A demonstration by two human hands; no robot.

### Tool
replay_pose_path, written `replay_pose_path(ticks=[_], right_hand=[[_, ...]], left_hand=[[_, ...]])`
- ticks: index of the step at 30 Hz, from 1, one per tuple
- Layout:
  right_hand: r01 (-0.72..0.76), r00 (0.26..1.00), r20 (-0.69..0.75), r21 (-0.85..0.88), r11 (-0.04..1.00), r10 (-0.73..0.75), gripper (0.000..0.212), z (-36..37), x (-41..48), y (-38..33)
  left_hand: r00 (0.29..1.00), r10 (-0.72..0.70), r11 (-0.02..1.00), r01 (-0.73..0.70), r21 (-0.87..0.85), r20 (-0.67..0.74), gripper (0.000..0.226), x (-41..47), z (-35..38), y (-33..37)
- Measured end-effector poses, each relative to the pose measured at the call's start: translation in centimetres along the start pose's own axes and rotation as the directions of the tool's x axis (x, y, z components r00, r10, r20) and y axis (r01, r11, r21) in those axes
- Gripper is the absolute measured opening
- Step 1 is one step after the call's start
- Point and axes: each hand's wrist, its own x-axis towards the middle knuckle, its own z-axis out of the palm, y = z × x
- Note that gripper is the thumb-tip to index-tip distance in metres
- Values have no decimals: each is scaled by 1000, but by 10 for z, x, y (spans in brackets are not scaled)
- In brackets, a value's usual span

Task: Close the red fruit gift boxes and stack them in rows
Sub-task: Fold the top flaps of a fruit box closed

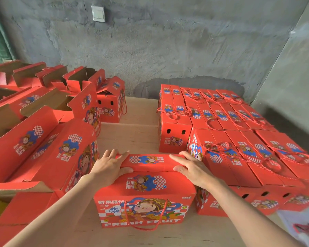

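Hands spread nearly flat, gripping nothing: left hand and right hand pressing down top flap of red fruit gift box, just beside rows of closed boxes.

Red gift boxes crowd the pale wooden table.
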Motion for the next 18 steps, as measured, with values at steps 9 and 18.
replay_pose_path(ticks=[9, 18], right_hand=[[39, 990, 135, -63, 997, -30, 43, -2, -2, -8], [66, 983, 181, -221, 973, -26, 45, -2, -6, -14]], left_hand=[[992, -96, 991, 87, 106, 80, 111, 11, -4, 18], [999, -25, 997, 27, -71, 31, 65, 15, 26, 10]])
